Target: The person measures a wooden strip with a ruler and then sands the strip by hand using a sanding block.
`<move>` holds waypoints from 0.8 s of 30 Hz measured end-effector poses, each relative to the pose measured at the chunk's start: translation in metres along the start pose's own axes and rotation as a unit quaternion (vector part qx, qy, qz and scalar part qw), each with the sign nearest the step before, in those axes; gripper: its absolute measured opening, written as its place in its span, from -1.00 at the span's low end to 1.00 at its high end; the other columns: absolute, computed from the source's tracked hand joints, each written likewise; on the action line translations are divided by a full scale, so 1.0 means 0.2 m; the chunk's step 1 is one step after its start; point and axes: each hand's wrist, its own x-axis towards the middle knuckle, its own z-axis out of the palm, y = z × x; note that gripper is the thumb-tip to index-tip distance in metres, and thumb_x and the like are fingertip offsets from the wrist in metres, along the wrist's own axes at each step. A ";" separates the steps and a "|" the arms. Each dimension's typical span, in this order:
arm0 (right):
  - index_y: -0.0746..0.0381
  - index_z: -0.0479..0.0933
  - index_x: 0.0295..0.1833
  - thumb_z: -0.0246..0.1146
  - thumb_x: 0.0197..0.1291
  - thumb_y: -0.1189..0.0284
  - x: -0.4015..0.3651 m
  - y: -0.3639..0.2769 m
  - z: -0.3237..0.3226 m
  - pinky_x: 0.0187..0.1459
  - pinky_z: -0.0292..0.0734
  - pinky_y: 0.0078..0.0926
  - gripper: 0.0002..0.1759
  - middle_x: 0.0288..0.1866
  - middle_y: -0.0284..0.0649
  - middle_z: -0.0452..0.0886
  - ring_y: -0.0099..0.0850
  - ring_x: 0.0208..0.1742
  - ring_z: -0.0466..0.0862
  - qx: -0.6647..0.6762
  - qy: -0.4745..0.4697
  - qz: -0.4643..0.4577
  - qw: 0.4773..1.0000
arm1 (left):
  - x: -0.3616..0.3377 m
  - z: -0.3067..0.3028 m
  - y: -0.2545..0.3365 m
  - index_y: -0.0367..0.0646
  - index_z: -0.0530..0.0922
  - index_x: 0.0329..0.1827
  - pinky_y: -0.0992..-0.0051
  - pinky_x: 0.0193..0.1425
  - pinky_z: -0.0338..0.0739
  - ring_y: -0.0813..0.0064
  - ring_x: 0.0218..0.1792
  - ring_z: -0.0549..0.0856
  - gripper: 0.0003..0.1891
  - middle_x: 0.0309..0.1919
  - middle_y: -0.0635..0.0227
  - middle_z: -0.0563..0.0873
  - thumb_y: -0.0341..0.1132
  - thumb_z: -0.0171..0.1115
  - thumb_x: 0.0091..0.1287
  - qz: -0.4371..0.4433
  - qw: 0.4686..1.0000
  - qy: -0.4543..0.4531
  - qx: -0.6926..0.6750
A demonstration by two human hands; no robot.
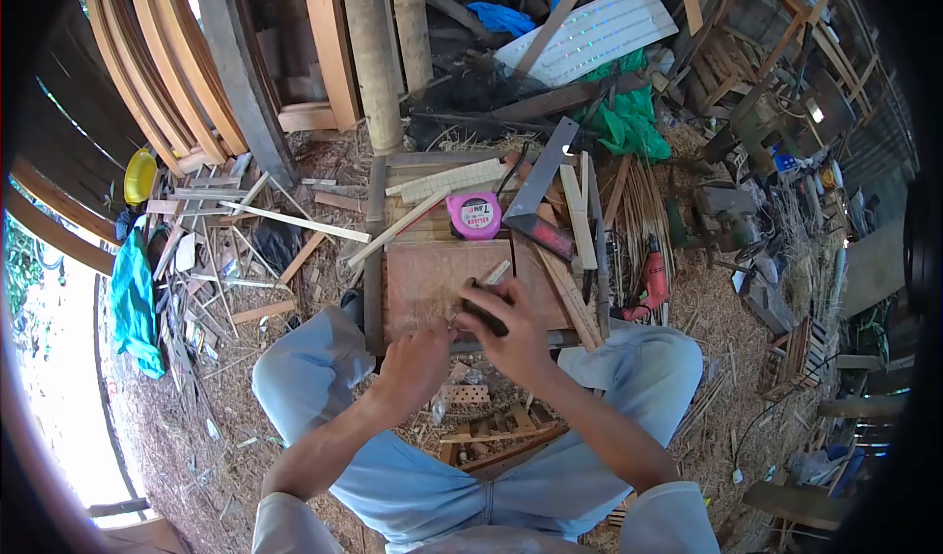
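My right hand [516, 333] is wrapped round a dark, blocky tool [483, 310] whose kind I cannot make out. A short pale wood strip [499, 273] sticks out beyond its fingers. Close beside it, my left hand [416, 361] is closed at the near edge of the wooden board [442, 274], and whatever it pinches is hidden. Beyond the hands lies a pink tape measure [475, 216]. To its right, a try square [540, 200] with a metal blade rests across the bench top.
Wood strips [447, 179] lie along the low bench's far and right sides. A red power drill [650, 284] is on the ground at right. Offcuts [265, 310] and shavings cover the floor at left. Wooden frames [162, 53] and a bamboo post [371, 63] stand behind.
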 end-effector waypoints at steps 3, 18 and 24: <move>0.09 0.69 0.01 0.45 0.07 0.34 0.04 0.13 0.02 -0.20 0.48 -0.27 -0.66 -0.28 -0.13 0.55 -0.18 -0.25 0.54 -0.008 0.025 0.030 0.999 | 0.00 -0.02 0.00 -0.33 0.40 -0.16 0.01 -0.38 0.60 -0.15 -0.40 0.70 -0.77 -0.50 -0.08 0.66 -0.28 -0.03 0.50 -0.005 0.999 -0.034 -0.030; 0.17 0.63 0.02 0.38 0.17 0.36 0.10 0.13 -0.10 -0.07 0.50 -0.22 -0.69 -0.10 -0.05 0.56 -0.06 -0.09 0.59 0.006 0.024 0.127 0.992 | 0.05 -0.21 -0.27 -0.24 0.51 -0.15 0.33 -0.44 0.48 0.31 -0.58 0.63 -0.70 -0.65 0.23 0.57 -0.19 -0.08 0.54 -0.037 0.958 0.078 -0.273; 0.07 0.62 0.10 0.36 0.21 0.30 0.06 0.06 -0.03 -0.07 0.49 -0.26 -0.66 -0.08 -0.13 0.56 -0.14 -0.09 0.58 -0.132 -0.015 -0.015 0.991 | 0.13 -0.21 -0.16 -0.20 0.54 -0.06 0.64 -0.46 0.27 0.75 -0.54 0.33 -0.67 -0.58 0.58 0.35 -0.12 -0.06 0.57 -0.051 0.845 0.063 -0.529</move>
